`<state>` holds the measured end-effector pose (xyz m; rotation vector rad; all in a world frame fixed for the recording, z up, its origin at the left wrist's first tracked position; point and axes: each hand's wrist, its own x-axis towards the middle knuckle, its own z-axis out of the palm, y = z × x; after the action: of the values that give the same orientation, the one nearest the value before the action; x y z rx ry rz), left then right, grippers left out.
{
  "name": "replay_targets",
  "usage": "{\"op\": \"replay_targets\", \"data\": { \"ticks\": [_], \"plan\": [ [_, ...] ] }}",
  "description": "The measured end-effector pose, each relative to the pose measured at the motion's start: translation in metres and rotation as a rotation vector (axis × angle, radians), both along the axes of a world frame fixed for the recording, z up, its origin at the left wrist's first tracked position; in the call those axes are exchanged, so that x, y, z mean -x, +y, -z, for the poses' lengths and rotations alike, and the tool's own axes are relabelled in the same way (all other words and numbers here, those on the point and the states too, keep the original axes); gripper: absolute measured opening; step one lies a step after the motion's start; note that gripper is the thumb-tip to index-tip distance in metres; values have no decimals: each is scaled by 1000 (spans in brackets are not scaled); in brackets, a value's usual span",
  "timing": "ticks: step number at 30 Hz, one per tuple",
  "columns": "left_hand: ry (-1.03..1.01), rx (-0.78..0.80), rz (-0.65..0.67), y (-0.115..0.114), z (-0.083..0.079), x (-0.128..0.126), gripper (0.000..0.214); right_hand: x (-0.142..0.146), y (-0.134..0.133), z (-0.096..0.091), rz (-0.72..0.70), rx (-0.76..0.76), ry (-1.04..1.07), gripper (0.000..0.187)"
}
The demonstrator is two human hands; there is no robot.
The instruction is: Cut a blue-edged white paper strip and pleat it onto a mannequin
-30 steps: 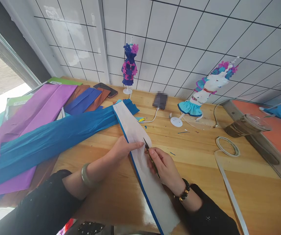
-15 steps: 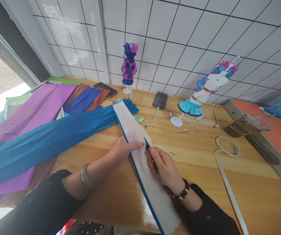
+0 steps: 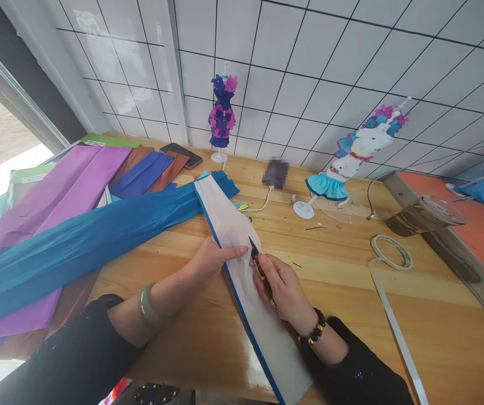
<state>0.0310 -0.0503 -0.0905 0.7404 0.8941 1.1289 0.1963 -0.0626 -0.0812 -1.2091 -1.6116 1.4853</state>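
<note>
A long white strip with a blue edge [image 3: 229, 225] lies diagonally across the wooden table [image 3: 330, 264]. My left hand [image 3: 212, 259] rests on its left edge, fingers extended and pressed flat on the strip. My right hand [image 3: 282, 287] is closed around small scissors with a gold handle [image 3: 259, 263], their dark tip touching the white strip just right of my left fingertips. Both wrists wear bracelets.
Blue crepe paper [image 3: 85, 239], purple paper [image 3: 48, 191] and folded sheets lie left. A phone [image 3: 183, 153] sits behind. Two small dressed mannequins [image 3: 222, 115] [image 3: 354, 154] stand by the tiled wall. A tape roll [image 3: 391, 251], a loose strip [image 3: 398, 332] and a metal-edged tray [image 3: 444, 242] lie right.
Almost nothing has moved. My right hand with the scissors has shifted very slightly along the strip; my left hand stays in place.
</note>
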Motion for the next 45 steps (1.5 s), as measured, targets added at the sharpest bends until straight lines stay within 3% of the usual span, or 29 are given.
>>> {"op": "replay_targets", "data": {
  "ticks": [31,38,45],
  "plan": [
    [-5,32,16,0,1,0,32,-3,-4,2,11,43,35,37],
    [-34,37,29,1,0,3,35,-7,-4,-6,-8,52,37,40],
    [-70,106,34,2,-3,3,37,-8,-2,-3,-4,89,33,43]
  ]
}}
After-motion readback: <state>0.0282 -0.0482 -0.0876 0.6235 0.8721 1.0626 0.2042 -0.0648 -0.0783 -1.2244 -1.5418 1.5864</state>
